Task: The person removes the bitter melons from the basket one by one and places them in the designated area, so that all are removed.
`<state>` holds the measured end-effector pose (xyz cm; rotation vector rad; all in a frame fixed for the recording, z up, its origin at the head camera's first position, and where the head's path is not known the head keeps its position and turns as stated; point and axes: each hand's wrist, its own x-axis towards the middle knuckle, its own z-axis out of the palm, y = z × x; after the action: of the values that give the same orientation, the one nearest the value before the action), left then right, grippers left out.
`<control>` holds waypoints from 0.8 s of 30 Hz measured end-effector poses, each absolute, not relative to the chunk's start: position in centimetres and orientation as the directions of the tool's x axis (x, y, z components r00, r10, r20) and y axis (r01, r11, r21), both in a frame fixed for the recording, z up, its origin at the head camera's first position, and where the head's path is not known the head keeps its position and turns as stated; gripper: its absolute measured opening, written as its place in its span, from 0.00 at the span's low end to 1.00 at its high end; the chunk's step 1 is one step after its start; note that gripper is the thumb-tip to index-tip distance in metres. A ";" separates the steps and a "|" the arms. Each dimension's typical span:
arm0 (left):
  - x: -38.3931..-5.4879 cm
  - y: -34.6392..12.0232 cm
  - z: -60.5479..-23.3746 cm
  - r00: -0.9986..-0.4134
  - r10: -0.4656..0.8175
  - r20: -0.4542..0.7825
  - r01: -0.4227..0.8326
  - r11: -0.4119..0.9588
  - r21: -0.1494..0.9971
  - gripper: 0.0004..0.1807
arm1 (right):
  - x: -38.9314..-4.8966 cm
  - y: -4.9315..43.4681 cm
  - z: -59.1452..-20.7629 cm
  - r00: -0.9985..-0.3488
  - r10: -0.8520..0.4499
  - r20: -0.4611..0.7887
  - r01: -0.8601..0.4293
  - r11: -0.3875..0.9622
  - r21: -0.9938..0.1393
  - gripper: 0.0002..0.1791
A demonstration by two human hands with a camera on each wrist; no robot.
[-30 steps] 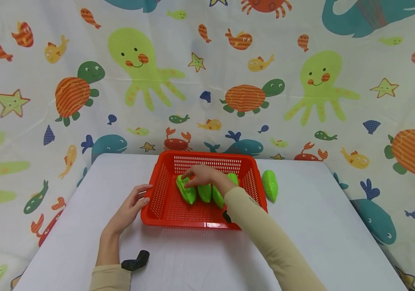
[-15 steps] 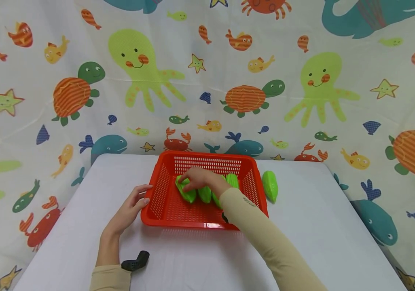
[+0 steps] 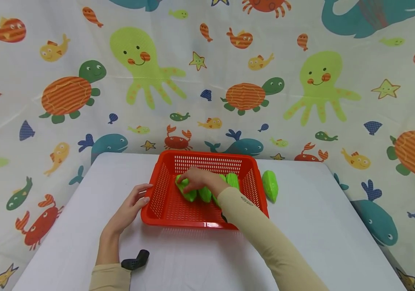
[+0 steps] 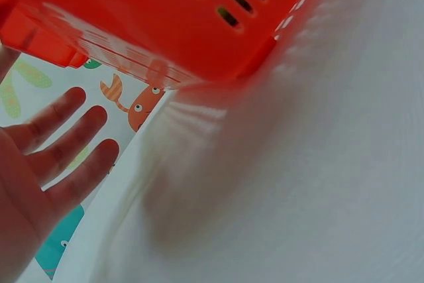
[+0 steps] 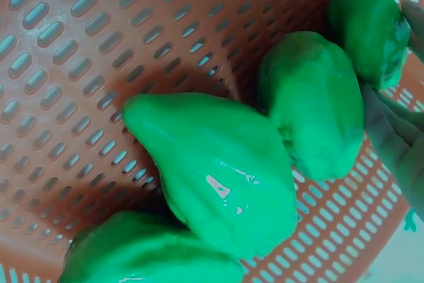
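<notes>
My right hand [image 3: 199,179] reaches into a red plastic basket [image 3: 189,224] and pinches the leftmost glossy green fruit [image 3: 189,196], which is ridged and tapers to a point. In the right wrist view that fruit [image 5: 368,24] sits at the upper right between my thumb and fingers, which show only at the frame's edge. Several more of the same kind lie beside it, among them one green fruit [image 5: 218,177] in the middle of that view. At the basket's left side my left hand [image 3: 132,205] rests against the rim, its fingers [image 4: 69,144] spread and straight in the left wrist view.
Outside the basket, just past its right wall, another green fruit [image 3: 270,186] lies on the white table [image 3: 320,226]. A cloth printed with sea animals [image 3: 207,56] hangs behind the table's back edge. A black wrist device [image 3: 136,260] sits by the left sleeve.
My right fingers have come down and closed around the leftmost green fruit, with the forearm drawn slightly left. My left hand stays at the basket. The printed cloth at the left has shifted a little.
</notes>
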<state>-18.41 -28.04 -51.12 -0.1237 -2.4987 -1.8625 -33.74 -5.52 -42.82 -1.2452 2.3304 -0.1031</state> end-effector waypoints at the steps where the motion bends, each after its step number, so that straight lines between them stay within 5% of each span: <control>1: -18.4 -28.0 -51.1 -0.997 0.051 0.065 0.077 0.284 0.956 0.28 | -33.7 -5.6 -42.9 -0.465 -0.791 -0.396 -0.754 0.589 -0.290 0.24; 24: -18.3 -28.0 -51.0 -0.998 0.042 0.050 0.060 0.285 0.957 0.28 | -33.8 -5.7 -42.9 -0.455 -0.828 -0.328 -0.756 0.554 -0.348 0.20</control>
<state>-18.27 -27.98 -50.99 -0.0992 -2.5059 -1.8663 -33.84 -5.67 -42.86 -1.2793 2.3319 -0.2090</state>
